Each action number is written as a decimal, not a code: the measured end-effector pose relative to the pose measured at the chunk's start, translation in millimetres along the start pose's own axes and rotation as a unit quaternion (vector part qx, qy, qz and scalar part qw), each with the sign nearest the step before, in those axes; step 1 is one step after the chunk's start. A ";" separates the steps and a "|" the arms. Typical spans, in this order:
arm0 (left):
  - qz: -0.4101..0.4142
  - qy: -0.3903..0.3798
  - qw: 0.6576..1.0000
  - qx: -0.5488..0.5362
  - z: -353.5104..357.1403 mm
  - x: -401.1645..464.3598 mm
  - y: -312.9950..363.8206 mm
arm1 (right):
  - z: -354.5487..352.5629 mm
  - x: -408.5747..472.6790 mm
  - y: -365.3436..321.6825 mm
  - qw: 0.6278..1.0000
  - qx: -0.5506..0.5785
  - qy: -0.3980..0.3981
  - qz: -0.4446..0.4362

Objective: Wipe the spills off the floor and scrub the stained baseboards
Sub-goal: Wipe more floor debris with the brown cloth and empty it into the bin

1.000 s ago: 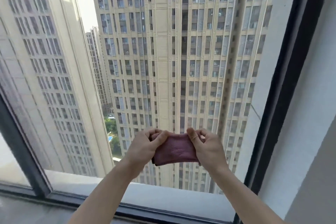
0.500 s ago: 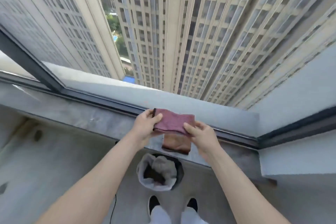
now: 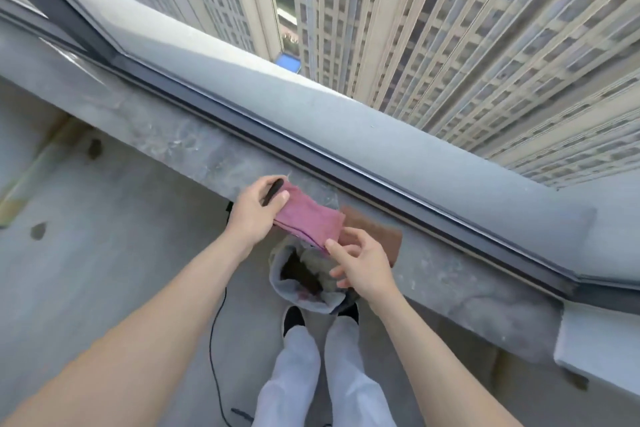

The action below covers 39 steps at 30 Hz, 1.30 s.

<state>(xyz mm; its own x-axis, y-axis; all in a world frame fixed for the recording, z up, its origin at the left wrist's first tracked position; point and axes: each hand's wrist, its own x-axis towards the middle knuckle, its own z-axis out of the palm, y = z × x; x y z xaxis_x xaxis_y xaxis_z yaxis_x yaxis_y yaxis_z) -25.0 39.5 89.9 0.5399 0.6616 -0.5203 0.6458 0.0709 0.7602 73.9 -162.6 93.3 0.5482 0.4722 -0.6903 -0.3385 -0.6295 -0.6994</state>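
Cloth (image 3: 306, 220), pink, folded, held in the air over the grey sill (image 3: 194, 152), just above the lined bin (image 3: 304, 279) on the floor (image 3: 114, 236). Left hand (image 3: 254, 211) grips its far end, thumb on top, fingers curled under; a thin dark item is also caught in that hand, can't tell what. Right hand (image 3: 363, 269) is at the near corner of the cloth, thumb tip touching the edge, other fingers loosely bent. Whether it really pinches the cloth or only touches it, I cannot tell.

Brown cloth (image 3: 375, 236) lies flat on the sill, just beside and partly under the pink one. Person stands facing the window (image 3: 450, 45), feet close to the bin. Black cable (image 3: 216, 329) trails over the floor on the left. Dark spots (image 3: 38, 230) show on the floor at far left, well apart from the hands; another blot sits near the yellowish strip by the wall.

Step, as I judge it: still prep, folding or readying the cloth, no wiping started. Floor spots look untouched, baseboards not reached.

Next move calls for: finish the fold into a pad, settle it in one hand, then crouch and carry it left to the spots. Watch the bin and cable underfoot when stepping over.
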 end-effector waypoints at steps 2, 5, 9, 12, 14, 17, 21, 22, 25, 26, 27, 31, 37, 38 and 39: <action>-0.037 -0.013 0.994 0.105 -5.6 23.2 1.8 | -10.9 15.6 8.5 0.995 -0.086 0.046 -0.024; -0.065 0.024 0.982 0.178 -7.7 32.8 0.9 | -41.2 37.7 18.8 0.961 -0.238 0.131 -0.061; -0.022 -0.011 0.984 0.174 10.6 10.9 -4.2 | -74.5 66.7 30.6 0.899 -0.428 0.070 -0.063; -0.031 -0.042 0.987 0.151 23.9 -5.3 -15.9 | -80.1 73.0 40.4 0.861 -0.506 0.001 -0.040; -0.037 -0.045 0.989 0.139 28.4 -13.1 -23.6 | -80.1 75.5 44.6 0.852 -0.522 0.003 -0.042; -0.044 -0.037 0.990 0.132 29.0 -26.5 -31.7 | -79.6 77.6 44.2 0.862 -0.506 0.029 -0.019; -0.053 -0.017 0.992 0.115 19.2 -42.1 -35.9 | -75.6 69.7 38.3 0.903 -0.428 0.016 0.014; -0.054 -0.010 0.992 0.109 15.7 -46.8 -34.0 | -75.3 64.1 36.2 0.920 -0.392 0.007 0.014; -0.051 0.004 0.994 0.097 5.3 -60.0 -28.2 | -73.5 44.5 26.3 0.953 -0.304 0.011 -0.005; -0.050 0.009 0.995 0.090 0.9 -65.5 -26.4 | -71.6 36.4 20.5 0.957 -0.288 0.016 -0.019; -0.048 0.013 0.995 0.081 -3.2 -70.0 -26.2 | -68.6 29.2 14.4 0.959 -0.281 0.021 -0.037; -0.038 0.026 0.999 0.022 -17.8 -87.1 -27.9 | -46.9 -1.6 -14.4 0.956 -0.267 0.028 -0.113; 0.004 0.001 1.000 -0.022 -41.4 -120.6 -66.2 | 31.1 -41.3 -49.0 0.937 -0.280 -0.076 -0.196; 0.012 -0.004 1.000 -0.015 -45.0 -122.9 -78.6 | 47.9 -43.8 -49.8 0.931 -0.286 -0.092 -0.207; 0.016 -0.005 1.000 -0.003 -48.4 -125.9 -93.7 | 65.1 -45.9 -46.8 0.925 -0.294 -0.110 -0.213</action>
<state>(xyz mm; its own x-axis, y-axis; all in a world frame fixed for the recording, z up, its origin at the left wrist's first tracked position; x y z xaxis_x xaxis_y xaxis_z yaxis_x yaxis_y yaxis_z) -179.6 -14.4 103.0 0.5656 0.6568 -0.4986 0.6249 0.0531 0.7789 14.8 -114.7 145.6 0.3442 0.8285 -0.4417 0.3833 -0.5534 -0.7395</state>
